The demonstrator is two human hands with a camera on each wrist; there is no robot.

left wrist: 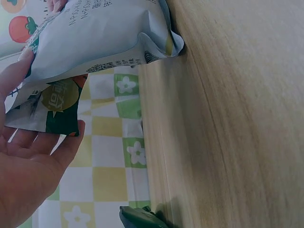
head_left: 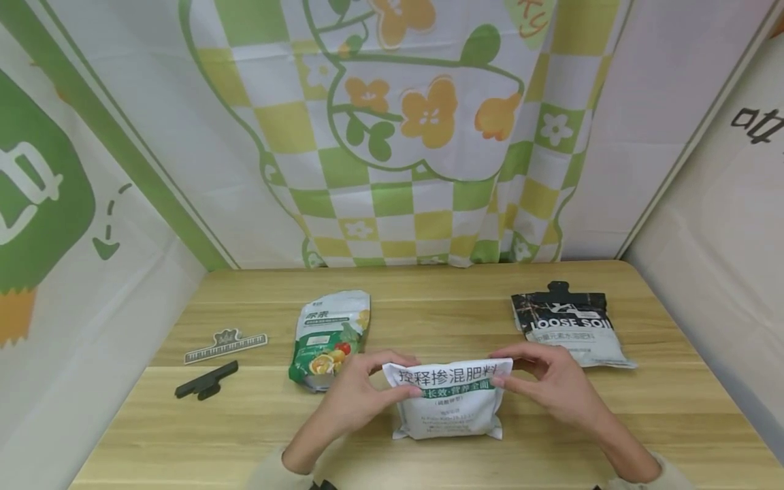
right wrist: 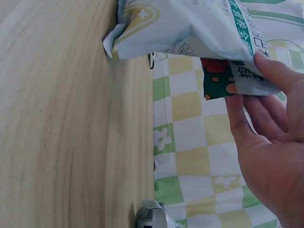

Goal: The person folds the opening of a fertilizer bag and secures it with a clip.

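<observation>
A white fertilizer bag [head_left: 450, 416] with a green band stands upright on the table in front of me. My left hand [head_left: 355, 395] pinches its upper left corner, thumb on the front and fingers behind. At the upper right corner my right hand [head_left: 560, 388] grips it the same way. Both wrist views show the top of the bag folded over to the back, the dark green flap [left wrist: 64, 107] resting against the fingers of the left hand [left wrist: 28, 166]. The right hand [right wrist: 270, 152] holds the other end of that flap [right wrist: 218, 80].
A green and white pouch [head_left: 331, 340] lies behind my left hand. Behind the right hand is a black and white pouch [head_left: 569, 330] with a black clip [head_left: 559, 292] on its top. A ruler-like clip [head_left: 226, 346] and a black clip [head_left: 207, 381] lie on the table's left.
</observation>
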